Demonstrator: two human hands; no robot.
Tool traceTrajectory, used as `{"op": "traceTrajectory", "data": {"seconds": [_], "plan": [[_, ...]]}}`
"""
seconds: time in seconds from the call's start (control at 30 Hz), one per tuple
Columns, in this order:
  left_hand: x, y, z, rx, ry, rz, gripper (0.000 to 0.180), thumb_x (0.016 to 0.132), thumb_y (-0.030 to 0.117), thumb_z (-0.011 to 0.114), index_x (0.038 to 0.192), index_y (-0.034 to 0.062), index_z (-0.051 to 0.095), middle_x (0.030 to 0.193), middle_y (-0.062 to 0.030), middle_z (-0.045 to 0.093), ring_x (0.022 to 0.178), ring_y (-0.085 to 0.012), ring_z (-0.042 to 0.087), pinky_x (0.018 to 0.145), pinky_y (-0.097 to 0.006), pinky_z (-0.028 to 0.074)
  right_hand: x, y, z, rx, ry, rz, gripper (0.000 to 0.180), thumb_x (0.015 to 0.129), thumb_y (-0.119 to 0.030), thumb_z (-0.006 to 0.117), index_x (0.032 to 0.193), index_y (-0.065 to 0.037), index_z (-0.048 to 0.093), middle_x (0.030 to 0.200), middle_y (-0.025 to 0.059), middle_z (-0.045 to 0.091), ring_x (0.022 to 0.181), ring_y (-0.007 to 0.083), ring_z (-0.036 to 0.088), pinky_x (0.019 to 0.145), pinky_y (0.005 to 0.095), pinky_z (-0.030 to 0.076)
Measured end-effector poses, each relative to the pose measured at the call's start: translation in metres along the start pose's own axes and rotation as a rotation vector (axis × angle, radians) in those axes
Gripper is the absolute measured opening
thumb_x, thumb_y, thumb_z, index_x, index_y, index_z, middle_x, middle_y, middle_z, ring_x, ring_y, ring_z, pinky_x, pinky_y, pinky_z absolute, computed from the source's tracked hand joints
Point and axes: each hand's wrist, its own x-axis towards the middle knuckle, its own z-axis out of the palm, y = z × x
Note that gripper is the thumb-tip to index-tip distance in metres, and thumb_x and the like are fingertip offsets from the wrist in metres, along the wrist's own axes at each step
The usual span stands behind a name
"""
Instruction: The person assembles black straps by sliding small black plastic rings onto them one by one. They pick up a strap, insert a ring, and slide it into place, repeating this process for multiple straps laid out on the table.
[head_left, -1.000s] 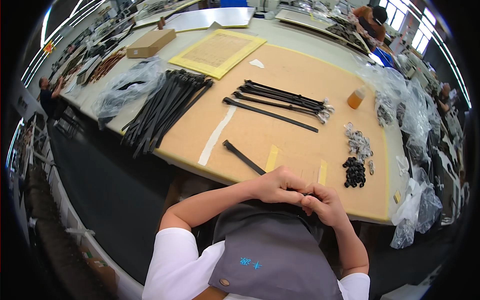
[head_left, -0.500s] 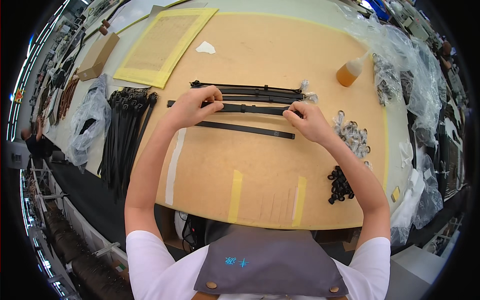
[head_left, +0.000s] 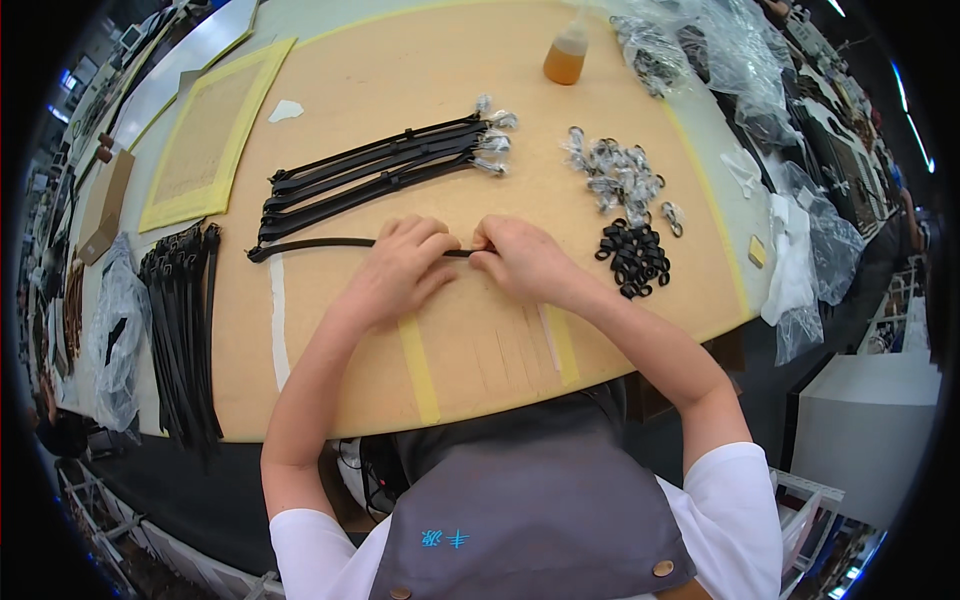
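Both of my hands work on one black strap (head_left: 320,243), whose buckle end rests on the table to the left. My left hand (head_left: 405,262) is closed over its middle, with the fingertips bent down around it. Close beside it, my right hand (head_left: 520,255) pinches the strap near its other end, which the fingers mostly hide. Just beyond lie several black straps (head_left: 385,184) in a row, slanting up to the right. Clear-wrapped metal fittings (head_left: 492,142) sit at their right ends. To the right of my right hand are small black loops (head_left: 633,258) in a pile.
Wrapped metal clasps (head_left: 618,172) are heaped beyond the loops. A bundle of black buckled straps (head_left: 180,330) hangs over the table's left edge. Farther off stand a bottle of amber liquid (head_left: 565,62), a yellow-edged board (head_left: 215,135), a cardboard box (head_left: 105,208) and plastic bags (head_left: 735,80).
My hands have let go of a strap, which now lies in the row, and hold the nearer strap. They have come closer together. The view has turned, shifting the table leftward.
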Motion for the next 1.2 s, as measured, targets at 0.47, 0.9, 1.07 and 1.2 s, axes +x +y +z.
{"op": "traceTrajectory", "data": {"seconds": [0.47,0.9,1.07,1.2], "plan": [[-0.011,0.077,0.025,-0.438,-0.084,-0.302,0.03,0.095,0.016,0.071,0.122,0.0034,0.063,0.102,-0.0174,0.073,0.093,-0.029,0.071,0.084,-0.038,0.054,-0.09,0.062,-0.134,-0.291,0.253,0.145,0.016,0.095,-0.017,0.07,0.103,-0.004,0.074,0.09,0.0069,0.072,0.089,0.0188,0.066,0.083,0.0334,0.053],[-0.008,0.077,0.04,-0.471,0.128,-0.3,0.026,0.093,0.013,0.072,0.116,0.0019,0.068,0.097,-0.0147,0.074,0.087,-0.023,0.071,0.078,-0.034,0.055,-0.075,0.022,-0.109,0.202,-0.058,0.194,0.015,0.092,-0.011,0.073,0.095,-0.002,0.061,0.091,0.0047,0.067,0.084,0.0136,0.067,0.076,0.0288,0.054],[-0.007,0.082,0.033,-0.479,0.192,-0.266,0.025,0.091,0.012,0.074,0.115,0.0034,0.07,0.097,-0.012,0.074,0.083,-0.0224,0.071,0.071,-0.032,0.056,-0.083,0.002,-0.079,0.599,-0.232,0.16,0.028,0.088,-0.004,0.077,0.108,-0.001,0.058,0.092,0.0038,0.067,0.083,0.0072,0.064,0.075,0.0225,0.053],[-0.01,0.081,0.03,-0.374,0.126,-0.172,0.024,0.089,0.012,0.076,0.111,0.0042,0.073,0.097,-0.0109,0.074,0.081,-0.0247,0.07,0.069,-0.033,0.056,-0.078,-0.01,-0.084,0.599,-0.266,0.166,0.033,0.088,-0.007,0.078,0.114,0.0,0.059,0.095,0.0055,0.069,0.087,0.0083,0.065,0.078,0.0234,0.053]]}}
